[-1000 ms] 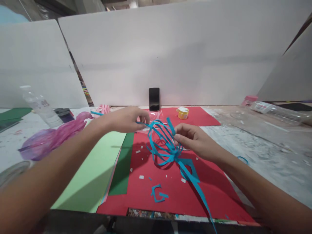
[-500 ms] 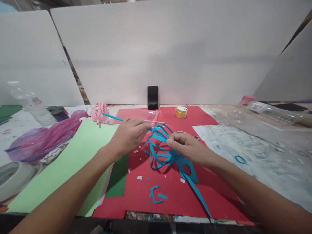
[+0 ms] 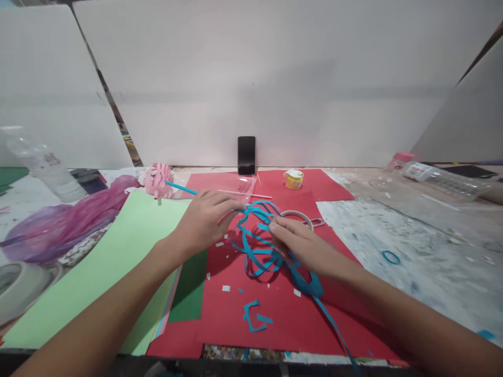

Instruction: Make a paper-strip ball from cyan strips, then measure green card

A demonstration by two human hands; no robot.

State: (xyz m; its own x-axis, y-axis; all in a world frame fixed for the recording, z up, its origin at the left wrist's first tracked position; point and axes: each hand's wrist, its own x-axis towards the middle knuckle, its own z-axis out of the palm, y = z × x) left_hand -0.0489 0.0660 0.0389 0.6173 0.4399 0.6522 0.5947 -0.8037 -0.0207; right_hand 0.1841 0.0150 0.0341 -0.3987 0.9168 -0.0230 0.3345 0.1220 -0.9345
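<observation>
A ball of looped blue paper strips (image 3: 257, 255) is between my hands over the red paper (image 3: 231, 330). My left hand (image 3: 206, 217) is closed round a thin blue straw (image 3: 178, 187), whose free end sticks out to the left. The straw's other end meets the top of the strips by my fingertips. With fingers pinched, my right hand (image 3: 296, 241) grips strips at the ball's right side; the exact grip is partly hidden. Below it hang a blue paper piece with cut-outs (image 3: 310, 285) and a long blue tail.
Blue scraps (image 3: 255, 317) and white bits lie on the red paper. Green sheets (image 3: 149, 220) are at left, beside a pink paper ball (image 3: 158, 179) and purple bag (image 3: 78, 214). A phone (image 3: 247, 155) leans on the white board; a yellow tub (image 3: 294, 179) and tape roll (image 3: 308, 219) are right.
My right hand has shifted slightly, its fingers closing further over the strips. The loops have changed shape, and the cut-out piece has turned. The tape roll shows more. My left hand stays put.
</observation>
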